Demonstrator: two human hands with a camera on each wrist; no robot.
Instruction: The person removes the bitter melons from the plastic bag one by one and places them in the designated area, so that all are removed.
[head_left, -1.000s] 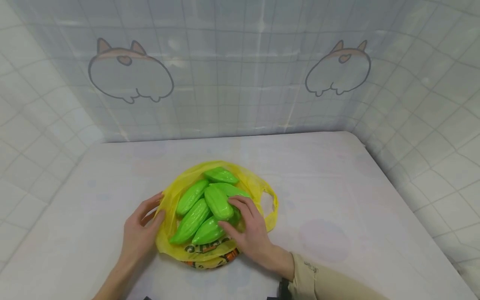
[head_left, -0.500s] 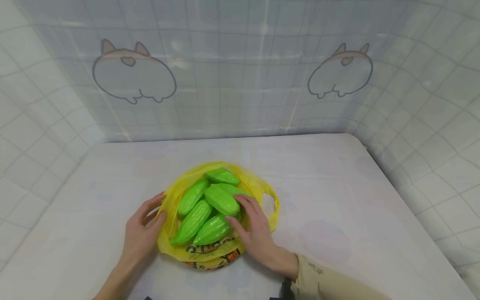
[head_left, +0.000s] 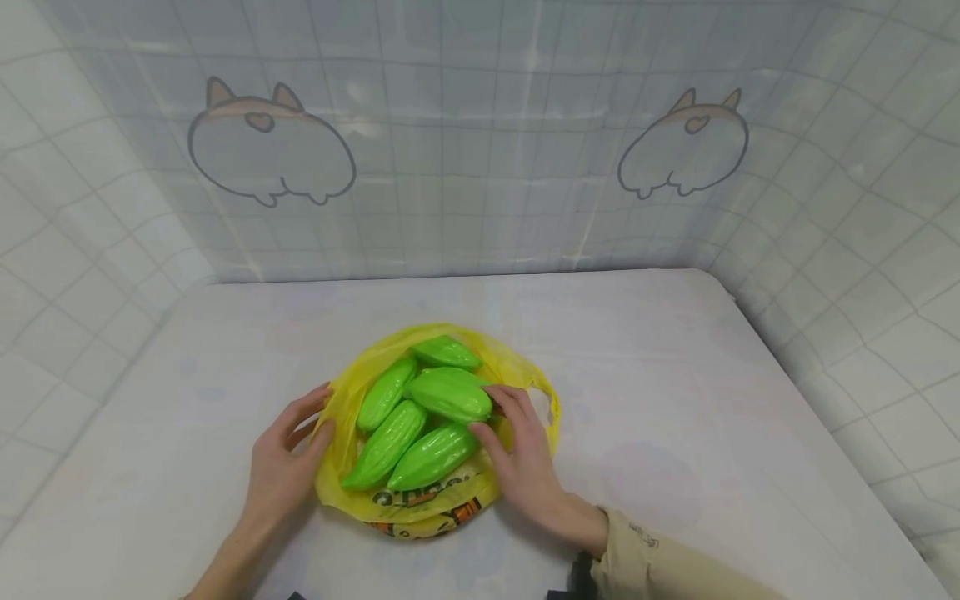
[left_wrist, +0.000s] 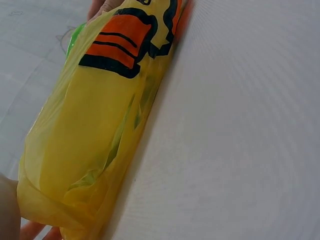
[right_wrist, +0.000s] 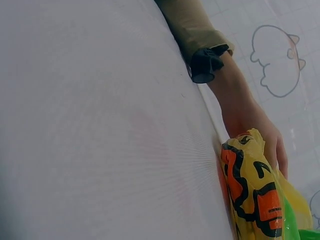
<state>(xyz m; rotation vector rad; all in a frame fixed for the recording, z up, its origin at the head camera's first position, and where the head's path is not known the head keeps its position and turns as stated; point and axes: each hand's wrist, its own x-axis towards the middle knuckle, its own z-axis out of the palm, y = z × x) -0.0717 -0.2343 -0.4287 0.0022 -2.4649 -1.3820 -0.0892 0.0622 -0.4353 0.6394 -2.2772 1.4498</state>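
Observation:
A yellow plastic bag lies with its mouth wide, several shiny green, ridged, elongated fruits inside. At its left rim my left hand pinches the plastic between thumb and fingers. My right hand holds the right end of the topmost green fruit, thumb on the near side and fingers on the far side. Around that fruit lie others, such as the lower green fruit. In the left wrist view the bag's side hides most of its contents, and fingers show under its lower corner.
White cloth covers the table. Behind it hangs a grey gridded curtain with two dog drawings, and pale gridded sheets flank both sides. One handle loop of the bag sticks out at the right, beside the right hand.
My right hand has moved slightly right, and the top fruit has swung from pointing toward me to lying nearly crosswise. The left hand stays at the bag's rim.

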